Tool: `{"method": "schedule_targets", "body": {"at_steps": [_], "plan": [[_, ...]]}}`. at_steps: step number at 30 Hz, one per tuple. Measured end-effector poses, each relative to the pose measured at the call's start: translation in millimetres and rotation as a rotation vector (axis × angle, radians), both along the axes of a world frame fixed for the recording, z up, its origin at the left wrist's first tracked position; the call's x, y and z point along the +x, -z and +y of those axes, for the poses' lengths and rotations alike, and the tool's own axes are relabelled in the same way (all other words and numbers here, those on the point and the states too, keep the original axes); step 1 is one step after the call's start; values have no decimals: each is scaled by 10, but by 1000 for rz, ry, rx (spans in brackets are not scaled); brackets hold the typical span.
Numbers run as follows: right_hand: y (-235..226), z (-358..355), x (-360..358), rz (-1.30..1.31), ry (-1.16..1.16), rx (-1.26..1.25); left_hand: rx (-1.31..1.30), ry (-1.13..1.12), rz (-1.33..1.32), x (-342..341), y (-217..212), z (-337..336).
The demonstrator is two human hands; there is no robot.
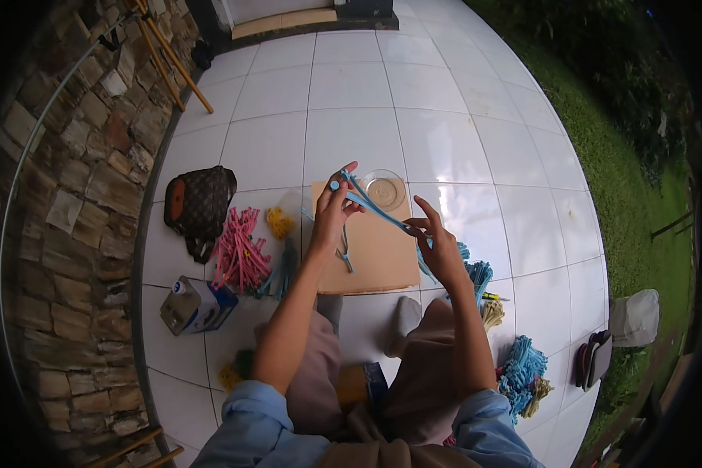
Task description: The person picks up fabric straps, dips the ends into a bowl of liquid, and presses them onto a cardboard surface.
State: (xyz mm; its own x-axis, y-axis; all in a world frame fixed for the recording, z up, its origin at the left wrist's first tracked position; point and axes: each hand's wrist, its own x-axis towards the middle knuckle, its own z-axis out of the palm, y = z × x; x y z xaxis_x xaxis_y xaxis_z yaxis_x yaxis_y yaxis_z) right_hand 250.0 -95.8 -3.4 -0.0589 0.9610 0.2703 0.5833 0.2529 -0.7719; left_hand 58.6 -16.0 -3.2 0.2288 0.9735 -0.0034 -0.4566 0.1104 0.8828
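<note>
Between my hands a light blue strap (378,210) is stretched at a slant above a brown cardboard board (378,261). My left hand (335,204) is closed on its upper end, where a small round blue piece (335,186) shows by the fingers. My right hand (438,243) pinches the lower end, its index finger raised. Something dark shows at the right fingertips, too small to name. Another thin blue strap (347,253) hangs or lies below my left hand; I cannot tell which. A clear round dish (384,192) sits at the board's far edge.
Pink straps (240,251), a yellow bundle (280,223), a brown backpack (201,204) and a metal can (197,306) stand left on white tiles. Blue bundles (524,366) and a yellow-handled tool (493,296) lie right. A stone wall (78,210) borders the left, grass (600,164) the right.
</note>
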Motion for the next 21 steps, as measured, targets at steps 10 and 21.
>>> {"method": "schedule_targets", "body": {"at_steps": [10,21], "plan": [[71,-20,98,-43,-28,-86,110,145,-173,-150,10,43],[227,67,113,88,97,-91,304,-26,201,-149,-38,21]]}}
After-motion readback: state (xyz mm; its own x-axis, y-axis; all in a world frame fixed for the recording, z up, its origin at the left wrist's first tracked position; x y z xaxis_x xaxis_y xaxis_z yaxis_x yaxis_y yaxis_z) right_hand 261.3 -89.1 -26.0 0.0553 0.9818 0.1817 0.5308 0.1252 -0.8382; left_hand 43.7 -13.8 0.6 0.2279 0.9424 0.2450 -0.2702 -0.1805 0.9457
